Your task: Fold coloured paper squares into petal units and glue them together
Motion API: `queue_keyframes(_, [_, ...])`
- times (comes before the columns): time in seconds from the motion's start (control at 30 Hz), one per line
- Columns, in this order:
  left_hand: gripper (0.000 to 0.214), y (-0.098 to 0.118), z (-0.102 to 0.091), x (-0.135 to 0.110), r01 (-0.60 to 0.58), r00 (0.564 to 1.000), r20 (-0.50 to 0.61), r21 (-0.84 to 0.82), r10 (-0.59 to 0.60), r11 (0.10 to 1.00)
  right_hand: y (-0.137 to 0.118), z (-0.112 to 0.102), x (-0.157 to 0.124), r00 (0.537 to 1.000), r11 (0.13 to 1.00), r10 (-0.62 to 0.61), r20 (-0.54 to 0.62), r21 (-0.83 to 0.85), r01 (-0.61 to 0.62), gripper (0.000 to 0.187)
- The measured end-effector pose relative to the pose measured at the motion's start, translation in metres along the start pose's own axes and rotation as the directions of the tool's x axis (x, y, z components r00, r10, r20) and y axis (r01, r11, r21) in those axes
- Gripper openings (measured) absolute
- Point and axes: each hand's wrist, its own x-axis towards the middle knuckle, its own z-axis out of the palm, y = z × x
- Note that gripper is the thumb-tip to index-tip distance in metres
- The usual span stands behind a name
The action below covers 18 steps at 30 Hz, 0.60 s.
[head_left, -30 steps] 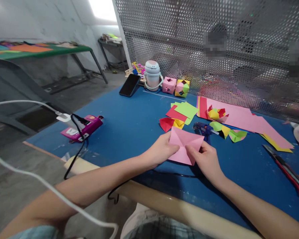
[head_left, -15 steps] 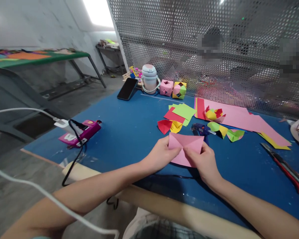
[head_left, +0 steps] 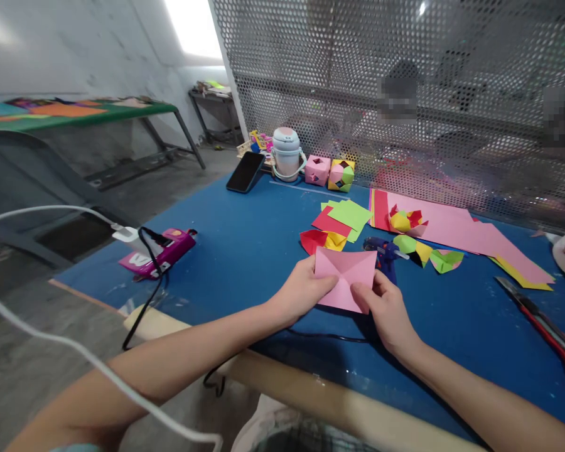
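A square of pink paper, creased along its diagonals, is held up above the blue table. My left hand pinches its left edge, thumb on the front face near the middle. At the lower right edge, my right hand grips it with thumb in front and fingers behind. Just behind the paper lie a red folded piece and a yellow folded piece. A dark blue glue gun rests behind the right hand, beside green and yellow folded pieces.
Green squares and pink sheets lie farther back with a folded paper flower. Paper cubes, a flask and a phone line the back. A purple power strip sits left; a utility knife lies right.
The pink paper has opened flatter and tilted slightly. My right thumb has moved down from the centre toward the lower right edge, while my left hand keeps its hold.
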Motion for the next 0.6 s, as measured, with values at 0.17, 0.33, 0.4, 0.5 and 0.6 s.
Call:
queue_keyframes(0.17, [0.027, 0.0003, 0.0006, 0.0011, 0.022, 1.0, 0.013, -0.009, -0.022, 1.0, 0.0002, 0.0006, 0.0014, 1.0, 1.0, 0.021, 0.008, -0.002, -0.021, 0.022])
queue_keyframes(0.33, [0.03, -0.003, -0.0022, 0.0045, 0.045, 0.998, 0.036, -0.092, -0.042, 0.995, -0.0031, -0.0037, 0.0009, 0.999, 1.0, -0.006, 0.044, 0.008, 0.005, 0.02])
queue_keyframes(0.4, [0.032, -0.0059, -0.0032, 0.0067, 0.068, 0.997, 0.053, -0.147, -0.061, 0.987, -0.0046, -0.0059, 0.001, 0.999, 0.999, -0.029, 0.042, -0.042, 0.03, 0.021])
queue_keyframes(0.5, [0.034, -0.0081, -0.0027, 0.0086, 0.118, 0.991, 0.089, -0.251, -0.099, 0.961, -0.0065, -0.0073, 0.0007, 0.995, 0.981, -0.084, 0.044, -0.169, 0.09, 0.015])
queue_keyframes(0.6, [0.032, -0.0075, -0.0016, 0.0092, 0.167, 0.984, 0.105, -0.315, -0.141, 0.934, -0.0071, -0.0064, -0.0005, 0.98, 0.939, -0.183, 0.073, -0.283, 0.196, 0.012])
